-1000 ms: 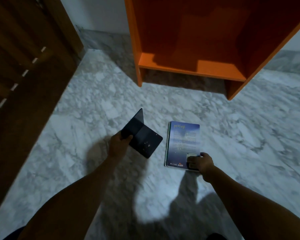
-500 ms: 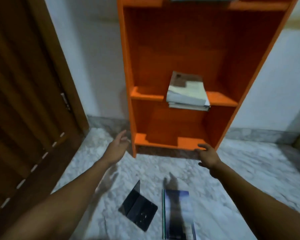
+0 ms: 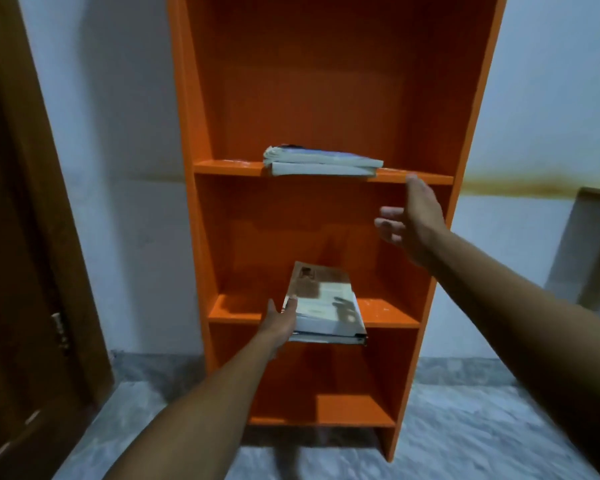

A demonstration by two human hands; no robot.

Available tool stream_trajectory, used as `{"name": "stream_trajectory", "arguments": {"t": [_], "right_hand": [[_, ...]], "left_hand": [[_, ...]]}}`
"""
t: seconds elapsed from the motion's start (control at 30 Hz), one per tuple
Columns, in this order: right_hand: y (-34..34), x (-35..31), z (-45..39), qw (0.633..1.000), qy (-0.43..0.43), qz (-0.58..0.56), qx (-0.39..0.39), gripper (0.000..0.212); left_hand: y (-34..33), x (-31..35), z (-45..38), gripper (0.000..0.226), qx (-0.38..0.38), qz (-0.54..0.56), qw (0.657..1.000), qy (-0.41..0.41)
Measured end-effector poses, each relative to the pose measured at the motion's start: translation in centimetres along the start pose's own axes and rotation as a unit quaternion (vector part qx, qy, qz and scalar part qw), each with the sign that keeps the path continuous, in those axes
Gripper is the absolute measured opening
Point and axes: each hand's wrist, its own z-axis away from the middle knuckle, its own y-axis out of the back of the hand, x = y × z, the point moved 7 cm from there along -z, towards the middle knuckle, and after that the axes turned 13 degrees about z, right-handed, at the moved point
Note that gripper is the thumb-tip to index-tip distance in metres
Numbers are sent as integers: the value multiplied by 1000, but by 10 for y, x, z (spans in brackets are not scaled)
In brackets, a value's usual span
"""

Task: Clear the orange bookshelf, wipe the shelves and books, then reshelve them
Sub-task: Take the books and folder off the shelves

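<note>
The orange bookshelf (image 3: 430, 178) stands against the wall ahead of me. A stack of books (image 3: 326, 306) lies flat on its middle shelf and hangs over the front edge. My left hand (image 3: 278, 320) touches that stack's front left corner, thumb against its side, fingers fairly straight. Two pale books (image 3: 323, 162) lie flat on the shelf above. My right hand (image 3: 409, 220) hovers open in front of the right side of the case, just below that upper shelf, holding nothing. The bottom shelf (image 3: 326, 410) has nothing on it.
A dark wooden door (image 3: 14, 271) fills the left side. Grey marble floor (image 3: 482, 427) runs under the bookshelf. A pale board (image 3: 596, 244) leans on the wall at the right, under a brown stain line.
My view rose from the floor, where two books lay, to the shelves. Both hands left those books and lifted: the left reached the middle stack, the right rose toward the upper shelf.
</note>
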Motion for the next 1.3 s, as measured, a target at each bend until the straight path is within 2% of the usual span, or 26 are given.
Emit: {"name": "stream_trajectory", "arguments": {"t": [0.17, 0.33, 0.5, 0.57, 0.63, 0.73, 0.8, 0.87, 0.93, 1.0, 1.07, 1.1, 1.3], "right_hand": [[-37, -52, -22, 995, -41, -32, -81, 67], [-49, -57, -26, 993, -64, -32, -94, 72], [-60, -54, -11, 986, -67, -99, -116, 40], [-66, -53, -4, 978, -80, -128, -146, 22], [-71, -56, 0, 970, -94, -151, -168, 16], [-76, -67, -1, 970, -102, -141, -167, 6], [-84, -68, -3, 975, -107, -116, -158, 12], [-89, -62, -4, 979, -110, -109, -135, 33], [-94, -49, -11, 979, -106, -127, -114, 65], [-93, -44, -1, 976, -90, -171, -100, 81], [-87, -39, 17, 974, -65, -200, -80, 85], [-85, -36, 24, 975, -53, -200, -77, 86], [-53, -9, 77, 988, -8, -143, -51, 68]], "left_hand": [[-16, -1, -14, 82, 14, 87, 996, 11], [-20, -5, -3, 88, -35, 101, 993, 42], [-13, -16, 12, 120, -113, 126, 980, 105], [-10, -14, 13, 109, -124, 124, 978, 113], [-10, -11, 7, 87, -114, 122, 980, 111], [-16, -1, 0, 66, -102, 128, 982, 94], [-23, 1, -3, 55, -108, 152, 980, 76], [-26, 1, 3, 51, -105, 184, 976, 54], [-26, -5, 12, 54, -106, 197, 974, 34], [-24, -13, 20, 69, -108, 192, 976, 10], [-19, -25, 27, 89, -102, 179, 979, -8], [-15, -31, 31, 89, -98, 169, 981, -15], [3, -59, 75, 57, -71, 162, 983, -44]]}}
